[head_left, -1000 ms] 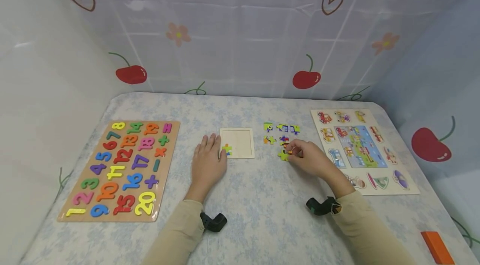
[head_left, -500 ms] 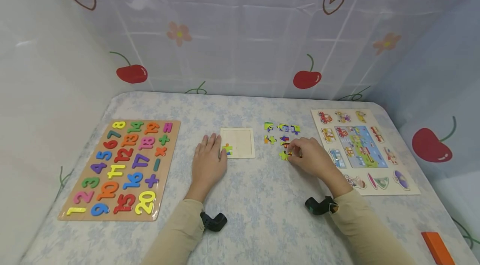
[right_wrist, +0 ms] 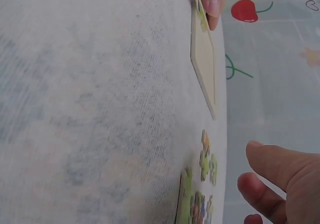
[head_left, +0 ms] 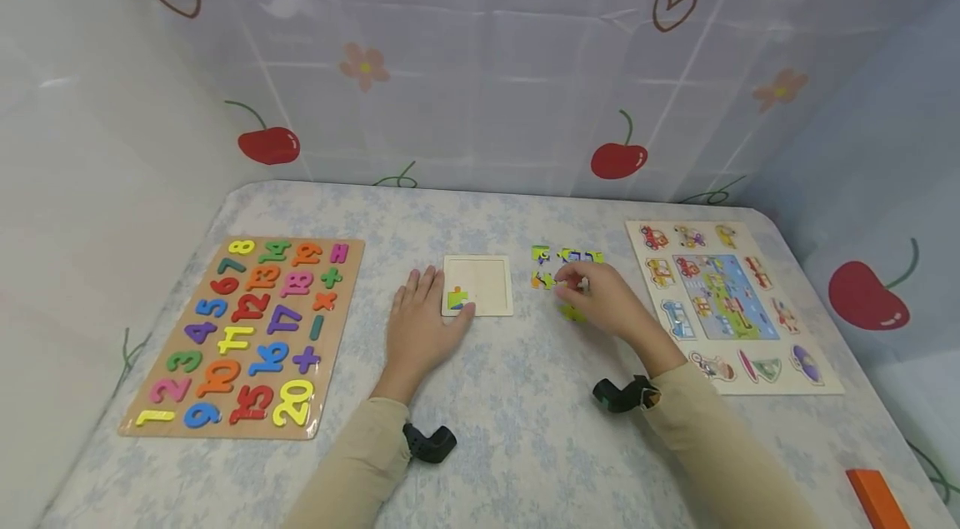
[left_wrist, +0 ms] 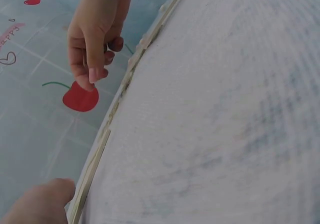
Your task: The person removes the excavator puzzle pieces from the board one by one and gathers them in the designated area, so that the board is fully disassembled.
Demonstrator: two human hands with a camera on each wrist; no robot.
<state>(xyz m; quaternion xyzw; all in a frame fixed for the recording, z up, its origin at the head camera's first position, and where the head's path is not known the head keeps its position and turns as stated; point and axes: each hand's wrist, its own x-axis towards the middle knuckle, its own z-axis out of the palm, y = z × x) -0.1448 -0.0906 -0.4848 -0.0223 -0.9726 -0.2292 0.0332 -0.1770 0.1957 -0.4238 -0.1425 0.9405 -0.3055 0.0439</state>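
My left hand point(head_left: 423, 329) lies flat with its fingers along the left side of a small wooden puzzle frame point(head_left: 491, 283). Its thumb reaches over the frame's lower edge. In the frame's lower left corner sits a green, yellow and blue puzzle piece point(head_left: 456, 299). To the right, my right hand point(head_left: 603, 300) hovers over several loose puzzle pieces point(head_left: 542, 280), covering some of them. The right wrist view shows its thumb point(right_wrist: 272, 159) apart from the loosely bent fingers, with nothing visible between. Below that hand, a green piece point(head_left: 573, 313) is partly hidden.
A number board point(head_left: 247, 329) with raised coloured digits lies at the left. On the right is a picture board point(head_left: 720, 354) with vehicles and toys. An orange block point(head_left: 876, 500) rests near the right front edge. A printed curtain point(head_left: 480, 96) hangs behind the table.
My right hand has moved up and left from the lowest green piece, over the other loose pieces. The left thumb has spread outward onto the frame's lower edge.
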